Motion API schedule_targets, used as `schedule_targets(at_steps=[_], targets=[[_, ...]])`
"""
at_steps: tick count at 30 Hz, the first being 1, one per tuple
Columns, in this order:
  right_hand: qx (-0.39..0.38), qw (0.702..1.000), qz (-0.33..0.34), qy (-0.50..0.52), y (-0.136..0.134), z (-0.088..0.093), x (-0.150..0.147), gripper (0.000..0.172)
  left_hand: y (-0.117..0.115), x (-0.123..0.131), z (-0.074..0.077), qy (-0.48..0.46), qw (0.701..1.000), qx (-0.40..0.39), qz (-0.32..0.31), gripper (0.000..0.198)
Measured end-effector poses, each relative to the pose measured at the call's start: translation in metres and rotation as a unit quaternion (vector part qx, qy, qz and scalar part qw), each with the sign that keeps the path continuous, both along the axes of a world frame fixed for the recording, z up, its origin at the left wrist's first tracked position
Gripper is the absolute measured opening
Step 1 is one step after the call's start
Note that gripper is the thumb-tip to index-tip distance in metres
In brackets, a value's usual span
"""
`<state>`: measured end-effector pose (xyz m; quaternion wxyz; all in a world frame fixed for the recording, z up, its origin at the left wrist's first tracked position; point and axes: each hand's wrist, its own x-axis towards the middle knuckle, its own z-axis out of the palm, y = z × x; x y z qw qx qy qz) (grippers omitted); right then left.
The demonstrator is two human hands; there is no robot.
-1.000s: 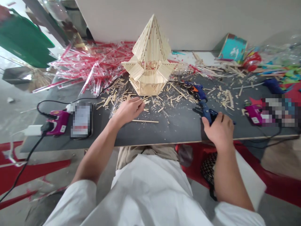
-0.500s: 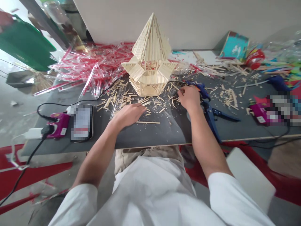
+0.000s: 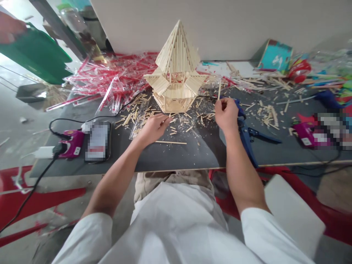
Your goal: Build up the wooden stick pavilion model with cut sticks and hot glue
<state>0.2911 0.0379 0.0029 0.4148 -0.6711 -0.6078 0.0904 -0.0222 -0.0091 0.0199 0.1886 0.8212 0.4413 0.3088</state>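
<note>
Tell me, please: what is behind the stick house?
Red-and-clear plastic strips spread behind the stick house on the left, before a pale wall. Some red shows through the gap under its roof; the rest behind is covered.

The one view looks from the wearer's head, above the near edge of the dark grey flat table (image 3: 203,156), facing forward and steeply down. It sits close enough that the wearer's white cloth shirt (image 3: 176,220) fills the near middle, with the left hand (image 3: 154,128) and right hand (image 3: 227,114) farther out. The pale wooden-stick tower with a pointed roof (image 3: 177,66) stands almost straight ahead, seen from slightly above, and the plain pale grey upright panel (image 3: 225,29) bounds the far side. The coverage is wide, from the green flat-sided object (image 3: 35,55) at far left to the purple boxy socket block (image 3: 308,134) at right; the far right corner is soft, seemingly from blur.
</note>
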Motion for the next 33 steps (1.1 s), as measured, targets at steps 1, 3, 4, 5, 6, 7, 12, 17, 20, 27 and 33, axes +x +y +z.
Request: schedule_targets(at_steps=[1,3,4,5,6,7,12,17,20,27,33], targets=[[0.017,0.998,0.034,0.052,-0.004,0.001,-0.002,0.023,0.0,0.001,0.0,-0.012,1.0,-0.011,-0.001,0.041],[0.03,0.981,0.124,0.145,-0.015,0.003,-0.011,0.027,-0.002,0.003,0.001,-0.026,0.999,-0.035,-0.01,0.039],[0.018,0.967,0.179,0.181,-0.021,0.005,-0.018,0.029,-0.002,0.005,0.002,-0.032,0.998,-0.044,-0.019,0.039],[-0.005,0.95,0.233,0.209,-0.026,0.007,-0.027,0.03,-0.003,0.006,0.002,-0.036,0.998,-0.051,-0.029,0.038],[-0.036,0.931,0.286,0.226,-0.032,0.008,-0.036,0.031,-0.004,0.007,0.002,-0.039,0.997,-0.056,-0.038,0.038],[-0.066,0.912,0.332,0.233,-0.036,0.009,-0.046,0.032,-0.004,0.008,0.001,-0.039,0.996,-0.058,-0.049,0.039],[-0.105,0.872,0.414,0.237,-0.045,0.006,-0.079,0.035,-0.005,0.013,-0.003,-0.004,0.994,-0.054,-0.099,0.042],[-0.129,0.86,0.405,0.282,-0.044,0.006,-0.081,0.039,-0.009,0.014,0.0,-0.036,0.978,-0.175,-0.109,0.034],[-0.13,0.848,0.41,0.311,-0.045,0.007,-0.08,0.037,-0.013,0.013,0.007,-0.11,0.923,-0.342,-0.141,0.039],[-0.152,0.824,0.413,0.358,-0.047,0.008,-0.083,0.043,-0.016,0.013,0.011,-0.233,0.831,-0.477,-0.166,0.038],[-0.151,0.811,0.417,0.38,-0.047,0.008,-0.083,0.04,-0.016,0.013,0.009,-0.272,0.793,-0.516,-0.175,0.034]])
